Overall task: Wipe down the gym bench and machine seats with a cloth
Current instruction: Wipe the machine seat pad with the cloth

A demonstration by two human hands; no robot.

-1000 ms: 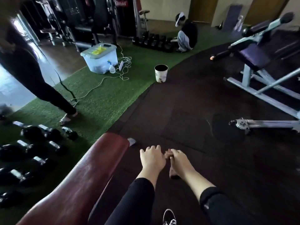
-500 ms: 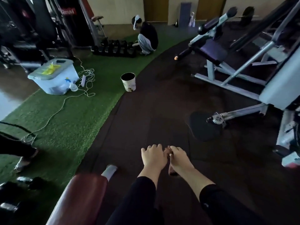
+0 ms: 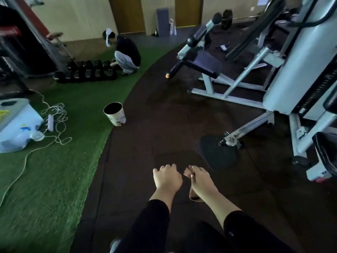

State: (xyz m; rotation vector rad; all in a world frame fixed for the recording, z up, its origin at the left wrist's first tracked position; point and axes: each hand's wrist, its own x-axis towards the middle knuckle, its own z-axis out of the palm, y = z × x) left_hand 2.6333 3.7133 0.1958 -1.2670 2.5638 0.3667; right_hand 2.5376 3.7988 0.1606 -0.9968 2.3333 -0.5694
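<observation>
Both my hands are held out low over the dark rubber floor. My right hand grips a small brownish-pink cloth; one end pokes out past the fingers and the other hangs below the wrist. My left hand is just left of it, a small gap apart, fingers curled under with nothing visible in them. A machine with a purple padded seat on a pale metal frame stands ahead to the right. The red bench is out of view.
A large pale weight machine with a cable pulley fills the right side. On the green turf to the left stand a waste bin, a plastic storage box and a power strip with cord. A person crouches by a row of dumbbells.
My view has swung right: the red bench has left the frame and the weight machine has come in. My hands have parted slightly, and the cloth stays in my right hand.
</observation>
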